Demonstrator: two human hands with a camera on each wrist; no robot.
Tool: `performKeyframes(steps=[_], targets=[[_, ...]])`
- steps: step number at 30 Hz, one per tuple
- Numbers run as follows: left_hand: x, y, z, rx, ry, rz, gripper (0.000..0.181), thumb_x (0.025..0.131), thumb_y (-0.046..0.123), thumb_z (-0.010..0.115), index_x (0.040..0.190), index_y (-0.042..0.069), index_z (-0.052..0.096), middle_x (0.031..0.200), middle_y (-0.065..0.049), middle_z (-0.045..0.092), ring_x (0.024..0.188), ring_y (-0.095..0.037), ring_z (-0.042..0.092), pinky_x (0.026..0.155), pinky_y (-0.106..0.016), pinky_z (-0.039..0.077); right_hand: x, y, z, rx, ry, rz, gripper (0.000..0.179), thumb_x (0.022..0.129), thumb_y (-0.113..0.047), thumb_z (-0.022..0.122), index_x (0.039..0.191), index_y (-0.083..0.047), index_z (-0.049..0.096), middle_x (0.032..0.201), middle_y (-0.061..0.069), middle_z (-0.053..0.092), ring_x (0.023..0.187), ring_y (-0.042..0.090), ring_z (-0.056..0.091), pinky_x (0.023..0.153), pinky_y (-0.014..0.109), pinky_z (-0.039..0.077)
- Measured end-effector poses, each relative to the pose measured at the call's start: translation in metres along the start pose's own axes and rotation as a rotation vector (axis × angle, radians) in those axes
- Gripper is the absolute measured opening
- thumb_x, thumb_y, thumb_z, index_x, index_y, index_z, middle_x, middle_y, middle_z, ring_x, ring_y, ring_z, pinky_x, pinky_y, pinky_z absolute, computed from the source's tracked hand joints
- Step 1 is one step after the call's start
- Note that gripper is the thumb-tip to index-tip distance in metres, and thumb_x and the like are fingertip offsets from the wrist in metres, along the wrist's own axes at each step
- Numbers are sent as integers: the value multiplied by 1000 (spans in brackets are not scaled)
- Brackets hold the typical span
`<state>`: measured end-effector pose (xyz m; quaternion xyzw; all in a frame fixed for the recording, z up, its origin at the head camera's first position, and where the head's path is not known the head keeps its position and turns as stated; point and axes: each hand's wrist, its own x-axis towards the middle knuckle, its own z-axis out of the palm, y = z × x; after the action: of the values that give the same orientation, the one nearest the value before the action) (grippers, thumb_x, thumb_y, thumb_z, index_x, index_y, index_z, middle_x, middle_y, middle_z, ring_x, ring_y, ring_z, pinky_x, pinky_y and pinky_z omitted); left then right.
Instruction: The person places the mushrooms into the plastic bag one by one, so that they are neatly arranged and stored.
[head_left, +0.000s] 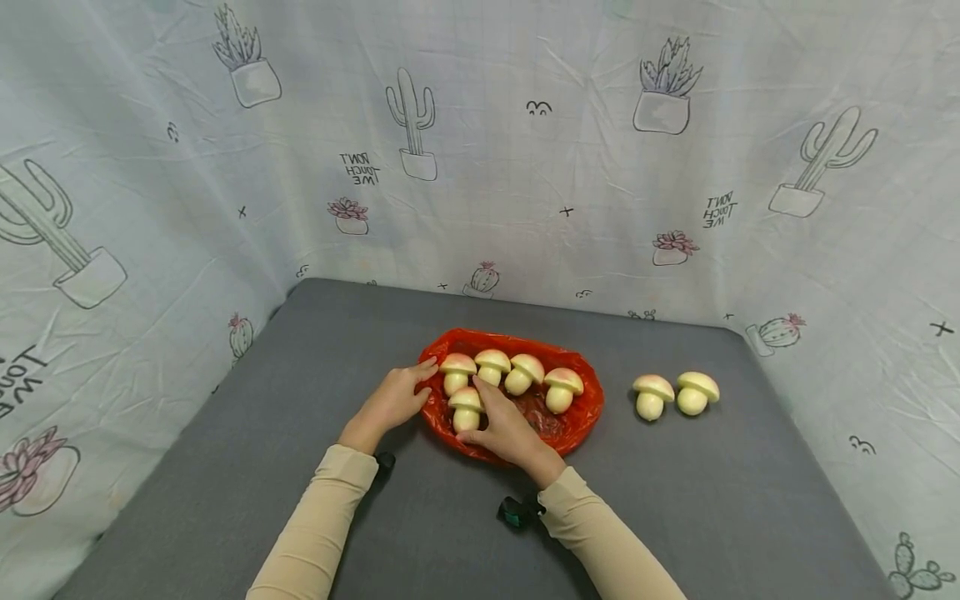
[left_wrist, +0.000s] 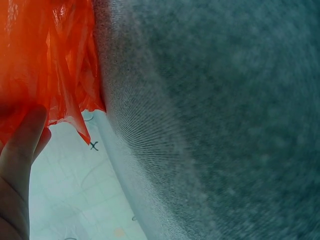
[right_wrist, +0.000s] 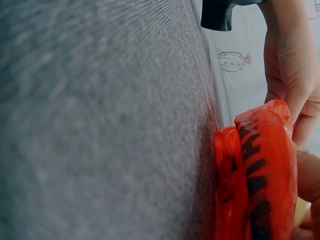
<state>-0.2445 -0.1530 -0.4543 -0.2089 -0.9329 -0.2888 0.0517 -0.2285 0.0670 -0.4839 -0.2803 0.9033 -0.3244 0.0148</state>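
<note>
A red plastic bag (head_left: 587,417), its mouth spread wide, lies on the grey table with several cream model mushrooms with pink-tinged caps inside. At the bag's left rim, my left hand (head_left: 392,400) holds the plastic between thumb and fingers; the left wrist view shows fingers against the bag (left_wrist: 65,75). My right hand (head_left: 513,429) reaches over the front rim and grips the nearest mushroom (head_left: 467,408), thumb at the stem and fingers by the cap. Behind it stand another mushroom (head_left: 457,372) and more in a row. Dark print marks the bag's side (right_wrist: 257,175) in the right wrist view.
Two more mushrooms, one on the left (head_left: 652,395) and one on the right (head_left: 696,392), stand on the grey table (head_left: 420,533) right of the bag. A white cactus-print cloth (head_left: 487,150) hangs behind and along both sides. A dark wrist camera (head_left: 514,512) sits under the right wrist.
</note>
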Motion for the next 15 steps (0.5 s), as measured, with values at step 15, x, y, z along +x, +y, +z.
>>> performKeyframes(steps=[15], targets=[[-1, -2, 0, 2, 11, 17, 44, 85, 1, 59, 129, -7, 55, 137, -20, 51, 123, -36, 49, 98, -46, 42, -13, 7, -23, 31, 96, -64, 86, 78, -36, 75, 145, 0, 35, 145, 16, 43, 132, 32, 41, 103, 48, 37]])
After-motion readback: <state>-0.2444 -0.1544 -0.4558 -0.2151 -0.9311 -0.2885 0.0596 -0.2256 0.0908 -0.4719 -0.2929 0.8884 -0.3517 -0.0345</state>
